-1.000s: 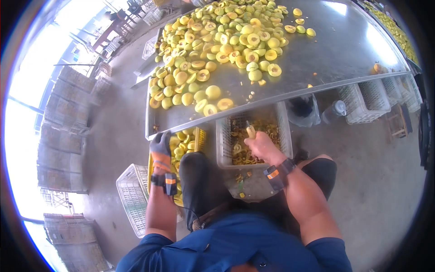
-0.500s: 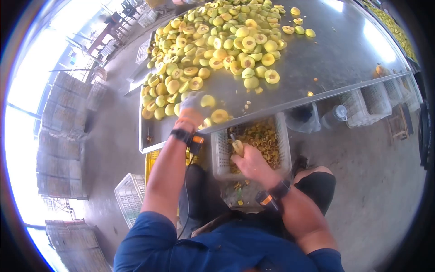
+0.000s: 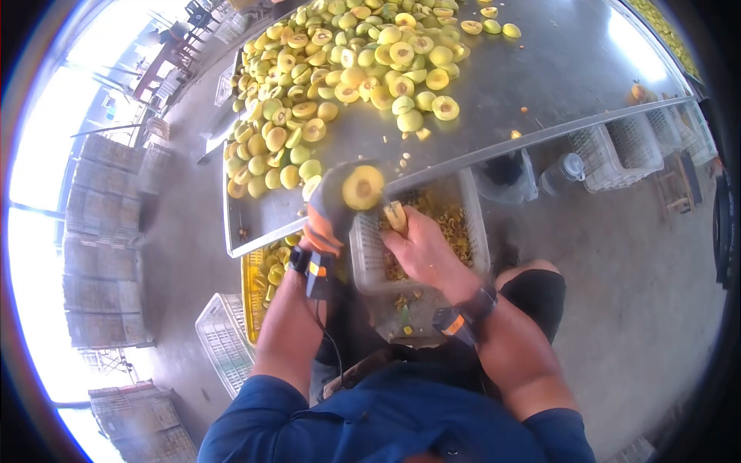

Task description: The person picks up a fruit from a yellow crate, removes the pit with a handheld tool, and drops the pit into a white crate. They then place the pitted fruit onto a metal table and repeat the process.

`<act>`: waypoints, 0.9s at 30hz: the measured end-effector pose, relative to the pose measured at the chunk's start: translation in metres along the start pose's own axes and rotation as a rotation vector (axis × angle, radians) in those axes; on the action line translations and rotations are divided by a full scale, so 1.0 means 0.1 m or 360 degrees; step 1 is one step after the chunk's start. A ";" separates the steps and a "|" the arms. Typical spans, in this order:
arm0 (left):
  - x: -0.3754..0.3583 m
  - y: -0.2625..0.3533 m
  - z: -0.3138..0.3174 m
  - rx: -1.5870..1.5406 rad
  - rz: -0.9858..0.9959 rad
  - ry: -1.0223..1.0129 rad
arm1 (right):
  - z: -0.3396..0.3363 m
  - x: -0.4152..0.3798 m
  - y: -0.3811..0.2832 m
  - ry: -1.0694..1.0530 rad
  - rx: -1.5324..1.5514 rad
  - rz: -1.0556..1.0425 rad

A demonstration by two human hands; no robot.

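My left hand [image 3: 330,202], in a dark glove with an orange cuff, grips a halved yellow-green fruit [image 3: 363,187] by the table's near edge. The cut face, with a brown centre, is turned up. My right hand [image 3: 429,251] is closed around the wooden handle [image 3: 396,218] of a small tool, its tip blurred right by the fruit half. Below both hands stands a white plastic crate [image 3: 483,231] with fruit scraps [image 3: 455,231] in it. A large heap of halved fruit [image 3: 347,58] lies on the metal table [image 3: 540,85] beyond my left hand.
Under the table's left corner is a yellow crate [image 3: 251,301] with fruit halves, beside a white crate [image 3: 220,339]. White baskets [image 3: 617,158] and a clear plastic jug [image 3: 563,174] stand under the table at right. Stacked crates [image 3: 104,255] line the left side.
My left hand has come back from the heap toward the table edge with a fruit half, now beside the tool. My right hand has risen slightly. The view has shifted a little.
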State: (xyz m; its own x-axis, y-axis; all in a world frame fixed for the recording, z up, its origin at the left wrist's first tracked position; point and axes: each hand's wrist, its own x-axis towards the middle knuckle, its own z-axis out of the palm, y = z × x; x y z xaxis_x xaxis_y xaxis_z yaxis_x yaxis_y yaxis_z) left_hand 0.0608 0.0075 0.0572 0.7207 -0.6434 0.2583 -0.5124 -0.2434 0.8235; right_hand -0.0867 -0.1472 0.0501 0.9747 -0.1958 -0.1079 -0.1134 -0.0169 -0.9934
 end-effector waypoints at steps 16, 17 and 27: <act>-0.28 -0.19 0.43 0.0777 0.0274 0.0227 | -0.10 -0.15 0.08 -0.0092 -0.0286 -0.0071; -0.26 -0.22 0.42 0.0775 0.0251 0.0210 | -0.10 -0.12 0.13 -0.0162 -0.0153 -0.0128; -0.27 -0.03 0.38 0.0673 0.0342 0.0270 | 0.10 -0.14 0.25 -0.0069 -0.0520 0.0048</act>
State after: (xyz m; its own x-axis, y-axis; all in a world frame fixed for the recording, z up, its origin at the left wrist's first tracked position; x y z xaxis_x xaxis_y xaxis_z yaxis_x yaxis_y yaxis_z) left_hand 0.0249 -0.0022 0.0287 0.6259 -0.5929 0.5067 -0.7766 -0.4140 0.4749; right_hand -0.1015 -0.1351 0.0260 0.9764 -0.1594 -0.1456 -0.1913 -0.3267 -0.9255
